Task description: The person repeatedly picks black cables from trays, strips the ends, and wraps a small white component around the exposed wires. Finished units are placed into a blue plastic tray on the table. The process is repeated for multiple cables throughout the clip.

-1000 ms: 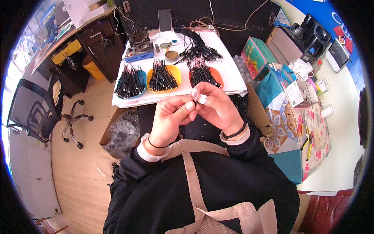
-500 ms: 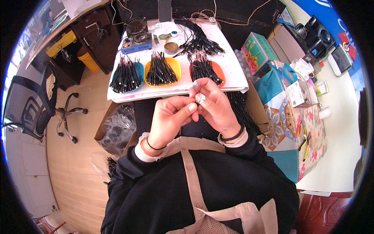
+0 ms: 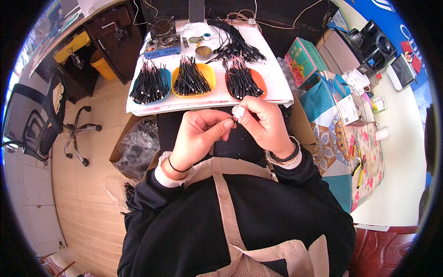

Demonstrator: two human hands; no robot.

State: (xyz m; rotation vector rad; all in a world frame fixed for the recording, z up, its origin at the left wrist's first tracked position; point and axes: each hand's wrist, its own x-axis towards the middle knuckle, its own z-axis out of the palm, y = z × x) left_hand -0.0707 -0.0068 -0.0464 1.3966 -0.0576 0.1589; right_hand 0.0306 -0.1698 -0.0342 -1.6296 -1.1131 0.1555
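Apparently you were working a small white piece (image 3: 239, 112) against thin wire ends (image 3: 234, 118) in front of the bench (image 3: 277, 90), left fingers (image 3: 221, 129) pinching the wire, right fingers (image 3: 252, 123) closed on the piece, and the next move likely called for a steady two-handed grip.

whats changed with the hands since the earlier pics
The right hand has shifted slightly rightward, and its index finger, earlier stretched forward, has curled back to the small white piece. The left hand keeps its pinch; the cables in the yellow tray look unchanged.
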